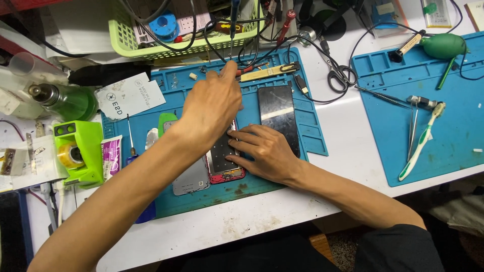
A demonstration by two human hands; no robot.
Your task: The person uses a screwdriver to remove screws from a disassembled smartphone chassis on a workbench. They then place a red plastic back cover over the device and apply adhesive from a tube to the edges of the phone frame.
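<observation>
An opened phone with a red frame point(223, 160) lies on a blue work mat point(312, 136). My right hand point(264, 151) rests on it, fingers flat along its right edge, holding it down. My left hand point(212, 106) reaches over it to the mat's far compartments. Its fingertips are pinched together at the lower end of a thin blue-handled screwdriver point(234, 12); what they pinch is hidden. A black screen panel point(277, 113) lies just right of the phone, and a silver back cover point(191, 180) just left of it.
A green basket point(126, 43) of tools and cables stands behind the mat. At left are a green tape dispenser point(78, 151), a green bottle point(68, 100) and a white card point(131, 95). Scissors point(340, 75) lie beside a second blue mat point(454, 116) holding a toothbrush point(421, 143) and tweezers point(412, 126).
</observation>
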